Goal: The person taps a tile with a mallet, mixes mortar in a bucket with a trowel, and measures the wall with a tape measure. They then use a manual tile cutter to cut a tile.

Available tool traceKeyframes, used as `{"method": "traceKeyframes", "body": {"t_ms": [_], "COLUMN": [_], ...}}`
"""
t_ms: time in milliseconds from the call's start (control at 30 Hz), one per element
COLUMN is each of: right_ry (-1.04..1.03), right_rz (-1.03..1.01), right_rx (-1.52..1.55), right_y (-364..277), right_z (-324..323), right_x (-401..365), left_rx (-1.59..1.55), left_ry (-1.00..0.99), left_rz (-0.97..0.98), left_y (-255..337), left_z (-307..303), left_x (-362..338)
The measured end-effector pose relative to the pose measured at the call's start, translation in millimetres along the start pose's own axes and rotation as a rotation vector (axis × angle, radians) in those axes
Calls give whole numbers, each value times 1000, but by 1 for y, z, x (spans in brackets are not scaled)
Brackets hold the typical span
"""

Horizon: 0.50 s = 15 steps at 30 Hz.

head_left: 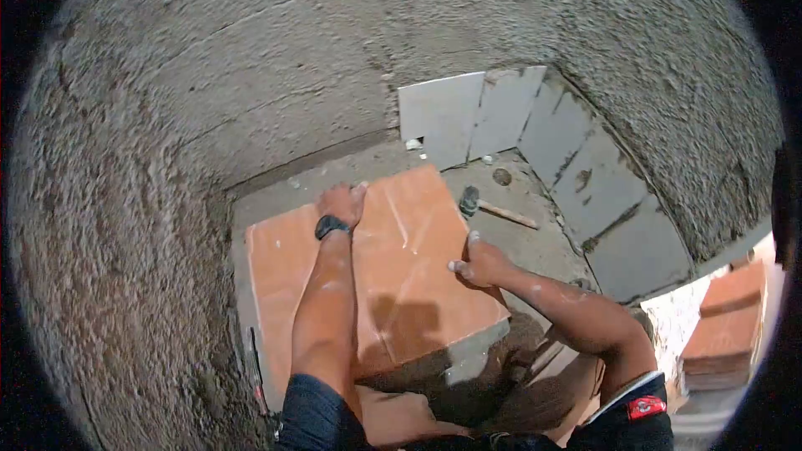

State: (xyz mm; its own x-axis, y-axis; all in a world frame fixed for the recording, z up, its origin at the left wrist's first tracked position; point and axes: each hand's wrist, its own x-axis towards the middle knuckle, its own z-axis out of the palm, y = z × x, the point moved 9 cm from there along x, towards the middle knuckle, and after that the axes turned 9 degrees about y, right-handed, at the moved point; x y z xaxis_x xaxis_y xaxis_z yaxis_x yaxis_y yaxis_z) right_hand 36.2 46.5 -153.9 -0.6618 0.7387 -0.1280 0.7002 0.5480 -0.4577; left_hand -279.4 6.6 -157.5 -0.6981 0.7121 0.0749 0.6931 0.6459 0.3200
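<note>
Rough cement walls [209, 75] closed round a corner of bare floor [535, 242], where the orange tile [418, 267] lay beside a neighbouring tile [276, 267]. Seating it well would likely call for even downward pressure and a flush joint with that neighbour, since its near corner looked raised. The left hand [342, 203] lay at the far edge and the right hand [478, 263] on the right edge. Each grip was spread loose, pressing rather than clasping. A mallet [489, 207] lay nearby.
</note>
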Motion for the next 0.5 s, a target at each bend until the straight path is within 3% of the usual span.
{"method": "traceKeyframes", "body": {"t_ms": [100, 267, 300, 367, 433, 500], "right_ry": [13, -297, -281, -26, 5, 149], "right_rz": [-56, -34, 1, -148, -209, -293], "right_rx": [-1, -29, -25, -70, -88, 91], "right_y": [-5, 2, 9, 6, 13, -7], "right_z": [-9, -35, -44, -79, -96, -145], "right_x": [3, -5, -10, -11, -20, -46], "left_rx": [6, -9, -20, -28, -17, 7], "left_ry": [128, 57, 43, 155, 168, 188], "left_rz": [84, 150, 186, 208, 229, 226], "left_y": [18, 55, 61, 70, 83, 85], "left_z": [-8, 0, 7, 8, 16, 15], "left_x": [-3, -8, -8, -4, -1, 0]}}
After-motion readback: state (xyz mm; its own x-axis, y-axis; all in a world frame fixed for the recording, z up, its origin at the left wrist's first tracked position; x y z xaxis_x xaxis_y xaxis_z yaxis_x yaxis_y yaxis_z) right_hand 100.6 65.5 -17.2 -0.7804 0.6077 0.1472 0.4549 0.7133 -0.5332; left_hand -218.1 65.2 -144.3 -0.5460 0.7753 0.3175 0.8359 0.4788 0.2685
